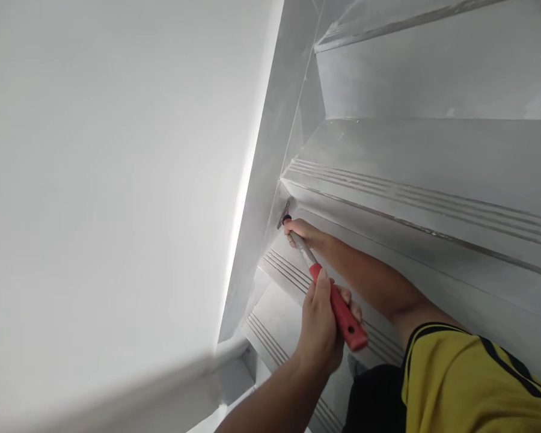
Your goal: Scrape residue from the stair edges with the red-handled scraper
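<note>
A long-handled scraper [307, 252] with a red grip and a grey shaft slants across the middle of the view. My left hand [320, 319] is wrapped round the red grip, whose end with a hole sticks out below the fingers. Further up, my right hand [301, 232] closes round the shaft just behind the head. The scraper's thin blade [284, 214] touches or nearly touches the grey side skirting [252, 207], at the corner beside a stair riser; exact contact is hard to make out.
Grey stair treads [424, 150] with grooved edges rise to the upper right and descend below my hands. A white wall [117, 180] fills the left side. My dark-clothed leg [376, 397] and yellow sleeve [469, 379] are at the lower right.
</note>
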`<state>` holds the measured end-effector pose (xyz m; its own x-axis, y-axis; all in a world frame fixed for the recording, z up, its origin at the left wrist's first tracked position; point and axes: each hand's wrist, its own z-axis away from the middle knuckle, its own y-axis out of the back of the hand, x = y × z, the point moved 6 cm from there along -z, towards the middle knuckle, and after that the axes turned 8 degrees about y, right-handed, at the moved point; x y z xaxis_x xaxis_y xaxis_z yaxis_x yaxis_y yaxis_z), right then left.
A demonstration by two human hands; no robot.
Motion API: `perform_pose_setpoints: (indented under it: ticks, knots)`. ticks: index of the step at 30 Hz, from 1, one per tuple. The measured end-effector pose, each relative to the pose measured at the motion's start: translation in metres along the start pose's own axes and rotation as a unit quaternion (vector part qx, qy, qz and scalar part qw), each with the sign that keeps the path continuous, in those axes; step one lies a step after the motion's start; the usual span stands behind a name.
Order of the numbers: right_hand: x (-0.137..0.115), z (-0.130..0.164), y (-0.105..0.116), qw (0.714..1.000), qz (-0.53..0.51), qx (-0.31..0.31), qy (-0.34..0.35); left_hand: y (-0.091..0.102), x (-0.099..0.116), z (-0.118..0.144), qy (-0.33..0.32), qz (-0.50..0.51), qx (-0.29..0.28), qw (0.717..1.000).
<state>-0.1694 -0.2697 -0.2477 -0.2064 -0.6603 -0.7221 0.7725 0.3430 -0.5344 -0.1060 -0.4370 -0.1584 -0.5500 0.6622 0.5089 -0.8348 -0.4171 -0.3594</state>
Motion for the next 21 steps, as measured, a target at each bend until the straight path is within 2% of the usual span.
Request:
perform_pose_setpoints:
  ticks: [3,7,12,16,19,21]
  knots:
    - [-0.002,-0.002,-0.003,1.000,-0.004,-0.011,0.008,-0.002,-0.003,0.004,0.009,-0.009,-0.018,1.000]
    - [0.004,-0.005,0.012,1.000,0.027,-0.011,-0.005,-0.004,-0.006,-0.010,0.004,0.011,0.015,1.000]
    - [0.006,-0.001,0.006,0.995,0.018,-0.090,-0.038,-0.016,-0.006,-0.012,-0.028,0.011,-0.023,0.999]
    - [0.005,0.000,0.021,0.996,0.045,-0.064,-0.045,-0.018,-0.008,-0.030,-0.016,-0.002,-0.017,1.000]
    - [0.004,0.004,0.030,0.994,0.070,-0.068,-0.046,-0.019,-0.004,-0.047,-0.043,0.001,0.000,0.999]
    - [-0.001,0.009,0.033,0.993,0.107,-0.037,-0.031,-0.018,-0.001,-0.051,-0.058,-0.006,0.020,0.998]
